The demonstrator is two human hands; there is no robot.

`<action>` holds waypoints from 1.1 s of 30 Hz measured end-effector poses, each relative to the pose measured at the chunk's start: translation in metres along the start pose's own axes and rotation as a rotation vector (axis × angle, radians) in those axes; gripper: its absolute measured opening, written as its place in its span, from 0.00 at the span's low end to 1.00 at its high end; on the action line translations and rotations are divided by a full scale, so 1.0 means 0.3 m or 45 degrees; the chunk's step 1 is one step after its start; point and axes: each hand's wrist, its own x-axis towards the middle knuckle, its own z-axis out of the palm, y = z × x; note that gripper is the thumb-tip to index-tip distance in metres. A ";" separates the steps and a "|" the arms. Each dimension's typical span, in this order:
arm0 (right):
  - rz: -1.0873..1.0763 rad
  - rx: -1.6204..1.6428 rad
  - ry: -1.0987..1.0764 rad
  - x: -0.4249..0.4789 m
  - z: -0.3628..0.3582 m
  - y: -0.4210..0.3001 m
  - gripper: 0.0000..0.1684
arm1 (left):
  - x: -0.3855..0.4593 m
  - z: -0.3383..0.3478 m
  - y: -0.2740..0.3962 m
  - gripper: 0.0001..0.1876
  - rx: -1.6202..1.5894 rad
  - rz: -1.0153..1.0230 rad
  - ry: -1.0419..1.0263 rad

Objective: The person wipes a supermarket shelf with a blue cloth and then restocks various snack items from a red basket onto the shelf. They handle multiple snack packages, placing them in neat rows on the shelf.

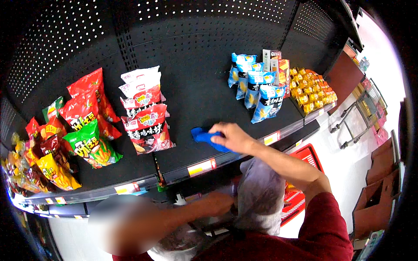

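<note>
My right hand (233, 137) grips a blue cloth (209, 138) on the black shelf (196, 107), close to its front edge. Left of the cloth stand red-and-white snack bags (148, 129) in a row running back. Blue snack bags (267, 104) stand behind and to the right of the hand. My left hand (225, 202) is low in front of the shelf, beside my knee; it lies in shadow, and its fingers are too dark to make out. Part of the left arm is blurred.
Red bags (80, 107), a green bag (93, 143) and a yellow bag (58, 173) crowd the shelf's left side. Small yellow packets (310, 89) fill the right end. Price tags (201, 167) line the front edge. A red basket (295, 208) and a wheeled cart (356, 120) are on the floor.
</note>
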 end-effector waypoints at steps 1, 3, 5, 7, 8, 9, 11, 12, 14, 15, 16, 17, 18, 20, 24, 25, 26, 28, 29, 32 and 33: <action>0.215 0.241 -0.031 0.042 -0.030 0.003 0.13 | 0.006 0.024 -0.023 0.17 -0.034 0.005 0.023; 0.288 0.574 0.169 0.115 -0.092 0.009 0.12 | 0.037 0.099 -0.087 0.17 -0.101 0.028 0.066; 0.340 0.982 0.287 0.212 -0.185 -0.013 0.10 | 0.015 0.103 -0.098 0.17 -0.147 0.008 0.049; 0.269 1.086 0.500 0.321 -0.295 -0.103 0.10 | 0.003 0.119 -0.107 0.14 -0.175 0.026 0.127; 0.126 1.061 0.600 0.379 -0.362 -0.110 0.12 | 0.008 0.135 -0.104 0.11 -0.172 0.063 0.207; -0.015 1.034 0.695 0.446 -0.430 -0.108 0.13 | 0.014 0.137 -0.107 0.09 -0.172 0.099 0.285; -0.170 0.871 0.828 0.571 -0.594 -0.098 0.19 | 0.006 0.086 -0.079 0.09 -0.088 0.069 0.115; -0.187 0.707 0.982 0.636 -0.647 -0.130 0.19 | -0.013 0.069 -0.068 0.09 -0.055 0.036 0.033; -0.275 0.322 1.335 0.778 -0.746 -0.136 0.16 | -0.032 0.084 -0.068 0.09 -0.148 0.083 0.137; -0.338 0.096 1.530 0.849 -0.803 -0.112 0.15 | -0.035 0.094 -0.068 0.09 -0.193 0.116 0.181; -0.418 0.154 1.500 0.916 -0.856 -0.061 0.15 | -0.034 0.093 -0.064 0.10 -0.233 0.108 0.121; -0.491 0.194 1.469 0.965 -0.893 0.019 0.16 | -0.021 0.091 -0.061 0.10 -0.272 0.115 0.056; -0.373 0.042 1.493 1.012 -0.868 0.044 0.18 | -0.024 0.093 -0.063 0.10 -0.321 0.089 0.009; -0.432 -0.189 1.465 1.016 -0.723 0.076 0.17 | -0.039 0.140 -0.088 0.10 -0.392 0.122 0.120; -0.274 -0.080 1.413 0.896 -0.407 0.189 0.16 | -0.070 0.093 -0.072 0.10 -0.461 0.090 0.120; -0.222 -0.049 1.370 0.868 -0.324 0.207 0.15 | -0.073 0.101 -0.067 0.10 -0.460 0.056 0.117; -0.147 -0.063 1.339 0.831 -0.272 0.257 0.16 | -0.065 0.108 -0.055 0.10 -0.444 0.042 0.102; 0.010 0.054 1.296 0.785 -0.179 0.388 0.18 | -0.066 0.097 -0.048 0.09 -0.404 0.040 0.065; 0.081 0.195 1.271 0.784 -0.129 0.441 0.18 | -0.077 0.086 -0.047 0.09 -0.385 0.041 0.054; 0.336 0.297 1.119 0.754 -0.060 0.585 0.16 | -0.068 0.085 -0.052 0.09 -0.361 0.102 0.025; 0.350 0.367 1.102 0.764 -0.057 0.571 0.15 | -0.062 0.096 -0.057 0.08 -0.363 0.113 0.024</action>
